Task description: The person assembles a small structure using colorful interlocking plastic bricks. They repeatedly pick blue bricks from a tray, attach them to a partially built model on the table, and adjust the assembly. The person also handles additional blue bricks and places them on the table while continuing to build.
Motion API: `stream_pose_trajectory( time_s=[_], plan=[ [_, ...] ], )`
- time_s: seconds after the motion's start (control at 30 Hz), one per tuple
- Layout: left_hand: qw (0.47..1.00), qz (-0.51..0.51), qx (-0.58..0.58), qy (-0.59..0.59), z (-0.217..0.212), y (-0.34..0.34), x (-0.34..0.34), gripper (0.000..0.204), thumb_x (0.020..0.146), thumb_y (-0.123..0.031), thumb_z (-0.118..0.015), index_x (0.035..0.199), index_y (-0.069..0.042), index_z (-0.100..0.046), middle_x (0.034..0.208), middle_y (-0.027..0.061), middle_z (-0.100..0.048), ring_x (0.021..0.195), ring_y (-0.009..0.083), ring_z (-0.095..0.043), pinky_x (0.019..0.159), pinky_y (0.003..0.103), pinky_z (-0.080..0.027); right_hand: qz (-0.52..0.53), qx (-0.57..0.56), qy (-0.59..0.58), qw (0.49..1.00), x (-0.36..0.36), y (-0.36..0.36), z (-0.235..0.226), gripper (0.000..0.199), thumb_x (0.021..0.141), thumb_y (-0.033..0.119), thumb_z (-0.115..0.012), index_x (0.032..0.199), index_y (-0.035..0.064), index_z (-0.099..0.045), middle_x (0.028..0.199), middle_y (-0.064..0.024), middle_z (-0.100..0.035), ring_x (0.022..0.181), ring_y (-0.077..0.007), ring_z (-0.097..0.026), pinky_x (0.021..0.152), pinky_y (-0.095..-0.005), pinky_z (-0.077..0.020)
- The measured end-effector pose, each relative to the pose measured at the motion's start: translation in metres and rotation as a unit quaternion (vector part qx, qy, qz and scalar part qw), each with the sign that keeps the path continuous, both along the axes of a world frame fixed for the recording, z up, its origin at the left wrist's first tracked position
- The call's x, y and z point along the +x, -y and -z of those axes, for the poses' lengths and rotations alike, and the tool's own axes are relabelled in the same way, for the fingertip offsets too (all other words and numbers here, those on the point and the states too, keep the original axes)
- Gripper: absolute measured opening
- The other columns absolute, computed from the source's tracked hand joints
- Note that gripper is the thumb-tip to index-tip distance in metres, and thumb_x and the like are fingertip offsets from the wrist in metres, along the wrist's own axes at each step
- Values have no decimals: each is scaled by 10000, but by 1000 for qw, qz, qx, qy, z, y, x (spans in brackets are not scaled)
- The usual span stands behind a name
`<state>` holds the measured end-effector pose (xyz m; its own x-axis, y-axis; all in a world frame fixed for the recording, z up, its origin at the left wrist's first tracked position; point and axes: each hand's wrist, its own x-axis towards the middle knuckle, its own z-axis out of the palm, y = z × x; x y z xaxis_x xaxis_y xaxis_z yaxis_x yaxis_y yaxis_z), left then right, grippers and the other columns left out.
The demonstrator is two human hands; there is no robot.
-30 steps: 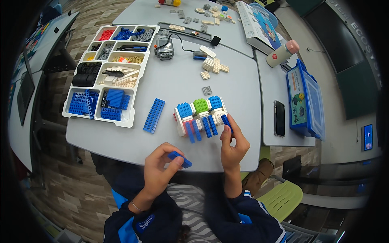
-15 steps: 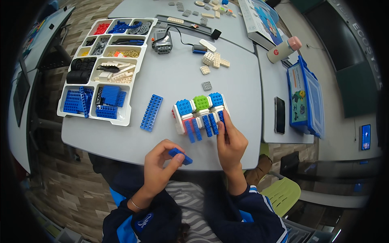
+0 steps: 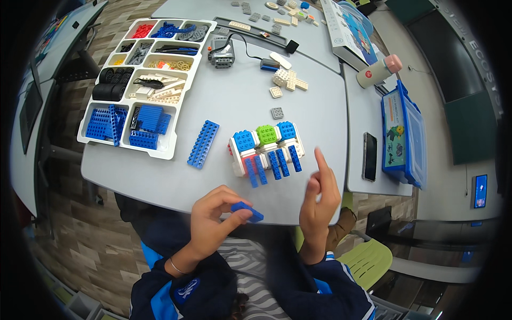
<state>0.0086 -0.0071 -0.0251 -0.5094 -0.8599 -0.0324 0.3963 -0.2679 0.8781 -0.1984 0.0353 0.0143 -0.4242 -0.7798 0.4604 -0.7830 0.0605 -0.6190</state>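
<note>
A toy-brick model (image 3: 292, 143) stands on the table, white at its sides and middle. Blue bricks and one green brick (image 3: 266, 134) top it, and several blue beams (image 3: 295, 158) jut from its near side. Between thumb and fingers, my left hand (image 3: 213, 216) grips a short blue brick (image 3: 250, 213) near the table's front edge. My right hand (image 3: 322, 200) is empty, just right of the model and apart from it. Its index finger is stretched out and its thumb raised. Left of the model lies a long blue studded piece (image 3: 202, 144).
A white sorting tray (image 3: 172, 140) of parts fills the left side. Farther back are a grey battery box (image 3: 221, 56) with a cable, cream bricks (image 3: 290, 80) and a grey brick (image 3: 277, 113). To the right are a phone (image 3: 369, 156), a bottle (image 3: 376, 73) and a blue bin (image 3: 406, 141).
My right hand has let go of the model's rightmost blue beam and drawn away to the right and nearer me. The left hand, still gripping the blue brick, has shifted slightly right.
</note>
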Motion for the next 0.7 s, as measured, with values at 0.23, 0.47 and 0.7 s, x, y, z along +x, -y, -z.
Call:
stream_pose_trajectory(
  time_s=[0.23,0.47,0.7],
  plan=[
    [993,3,-104,50,1,-3,-8,150,885,-46,-786,988,19,-699,926,88,-666,817,151,-650,742,278,-518,-294,40,56,953,27,-24,9,171,877,132,-747,814,25,-629,684,-109,-543,555,-316,-506,520,-413,-402],
    [968,82,-192,136,-1,2,-2,235,950,-183,-714,851,5,-614,766,108,-556,664,211,-533,609,316,-419,-329,40,182,926,33,-26,21,214,933,95,-676,760,9,-584,672,-134,-528,560,-322,-523,525,-408,-401],
    [956,221,-193,28,-1,10,6,265,1002,-213,-623,852,-2,-565,713,112,-483,630,237,-473,586,347,-388,-458,235,362,777,14,-29,9,222,971,129,-640,785,10,-616,658,-134,-552,554,-314,-509,540,-391,-398]
  ],
)
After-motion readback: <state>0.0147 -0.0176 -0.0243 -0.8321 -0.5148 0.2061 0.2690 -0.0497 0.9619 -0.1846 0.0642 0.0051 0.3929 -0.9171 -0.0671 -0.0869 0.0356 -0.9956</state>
